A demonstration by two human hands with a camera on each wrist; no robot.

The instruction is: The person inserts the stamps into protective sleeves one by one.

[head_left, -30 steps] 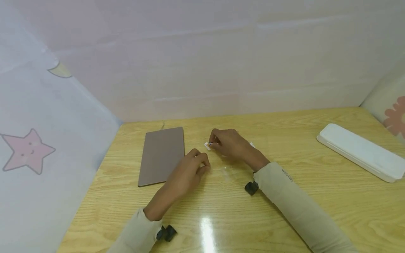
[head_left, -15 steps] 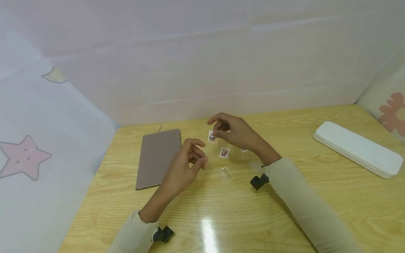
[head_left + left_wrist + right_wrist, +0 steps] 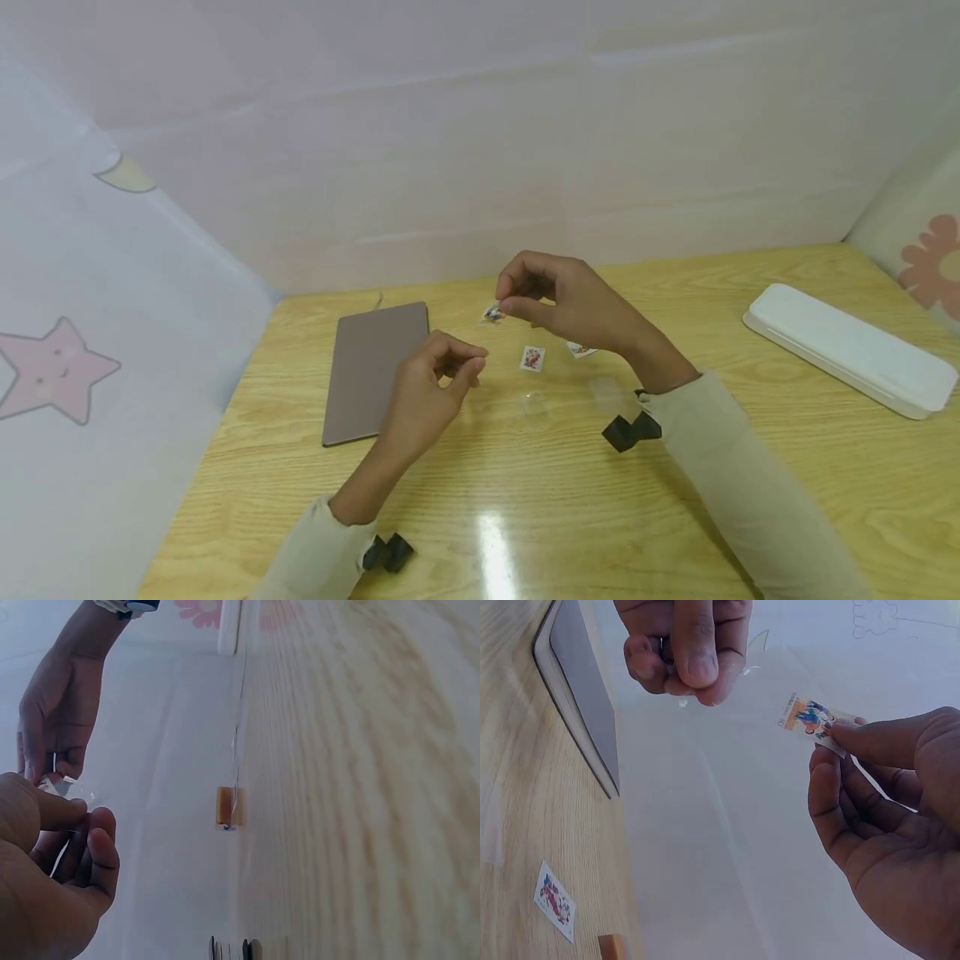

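Note:
My right hand (image 3: pixel 506 307) is raised above the wooden table (image 3: pixel 675 500) and pinches a small colourful stamp (image 3: pixel 492 314) between thumb and forefinger; the right wrist view shows that stamp (image 3: pixel 808 716) at the fingertips of the right hand (image 3: pixel 831 739). A little lower and to the left, my left hand (image 3: pixel 468 362) hangs with its fingers curled together. A small clear piece of film (image 3: pixel 58 784) glints at its thumb tip. Two more stamps (image 3: pixel 532 359) (image 3: pixel 579 350) lie flat on the table under the right hand.
A flat brown book (image 3: pixel 372 371) lies to the left of the hands. A long white case (image 3: pixel 847 350) sits at the far right. Two clear sleeves (image 3: pixel 534 407) (image 3: pixel 604 388) lie on the table near the stamps. Cloth walls close in the table at the back and left.
Both hands have risen off the table. The right hand lifted one stamp, which uncovered two stamps lying beneath it. The left hand's fingers came up and closed together.

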